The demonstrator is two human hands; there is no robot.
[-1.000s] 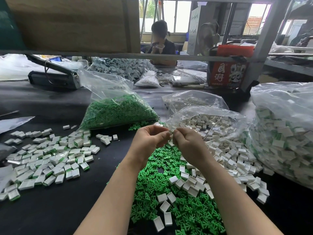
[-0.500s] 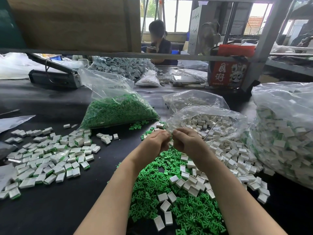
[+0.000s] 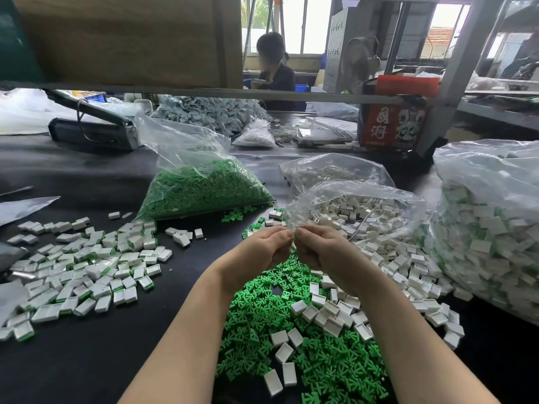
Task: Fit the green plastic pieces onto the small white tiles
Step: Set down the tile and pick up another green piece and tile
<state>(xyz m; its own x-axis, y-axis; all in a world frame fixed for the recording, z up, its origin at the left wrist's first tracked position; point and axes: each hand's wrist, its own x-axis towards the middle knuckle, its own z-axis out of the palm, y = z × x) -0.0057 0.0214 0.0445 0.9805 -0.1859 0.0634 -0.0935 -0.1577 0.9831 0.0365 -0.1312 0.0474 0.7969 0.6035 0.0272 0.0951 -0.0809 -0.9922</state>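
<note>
The left hand [image 3: 259, 252] and right hand [image 3: 319, 250] are held knuckle to knuckle above the table [image 3: 87, 360], fingers curled inward with fingertips meeting; whatever is pinched between them cannot be made out. Loose green plastic pieces [image 3: 256, 313] are heaped beneath the wrists, and white tiles [image 3: 332, 312] are scattered over them.
</note>
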